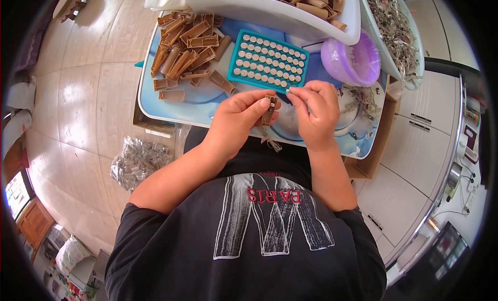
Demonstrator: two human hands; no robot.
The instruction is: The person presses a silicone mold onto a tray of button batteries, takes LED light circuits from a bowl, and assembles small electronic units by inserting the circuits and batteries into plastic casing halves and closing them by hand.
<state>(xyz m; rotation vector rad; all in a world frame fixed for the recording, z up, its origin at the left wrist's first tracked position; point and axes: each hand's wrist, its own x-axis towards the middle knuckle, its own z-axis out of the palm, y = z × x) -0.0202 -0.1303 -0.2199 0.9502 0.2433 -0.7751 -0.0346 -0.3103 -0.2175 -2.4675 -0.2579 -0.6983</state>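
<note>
Fingers of the left hand [236, 117] are pinched around a brown case [269, 112], hollow side showing, just on the near side of the teal tray [254, 82]. At that tray's near right corner, the right hand [319, 112] has thumb and forefinger pressed together on a small shiny piece [288, 91], too tiny to make out. Rows of pale discs [263, 61] sit in the tray; more brown cases [203, 41] lie piled left of it, and a purple bowl [336, 62] stands to its right.
</note>
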